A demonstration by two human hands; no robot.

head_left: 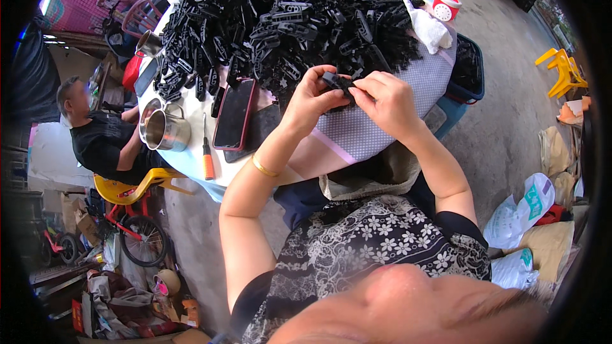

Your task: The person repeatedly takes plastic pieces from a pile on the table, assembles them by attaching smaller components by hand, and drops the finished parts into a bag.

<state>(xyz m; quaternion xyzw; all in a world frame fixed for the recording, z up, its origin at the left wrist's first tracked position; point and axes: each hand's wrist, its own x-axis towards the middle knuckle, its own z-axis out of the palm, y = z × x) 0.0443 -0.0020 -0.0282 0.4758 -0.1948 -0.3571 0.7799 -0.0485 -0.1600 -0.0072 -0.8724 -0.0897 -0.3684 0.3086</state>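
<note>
Over the near edge of the heap, both my hands meet at a small black plastic part (pixel 333 81). My left hand (pixel 311 99) grips it between thumb and fingers, with a gold bangle on that wrist. At its right end, my right hand (pixel 387 100) is closed in a pinch; whatever lies between those fingertips is too small and hidden to name. A large heap of similar black plastic parts (pixel 280 22) covers the far side of the table, right up to my hands.
The cloth-covered table (pixel 408 105) carries a phone (pixel 235 114), an orange-handled screwdriver (pixel 208 158), metal cups (pixel 167 129), a white cloth (pixel 428 27) and a red-white cup (pixel 446 5). A dark bin (pixel 468 67) stands right. Another person (pixel 105 134) sits left on a yellow chair (pixel 137 186).
</note>
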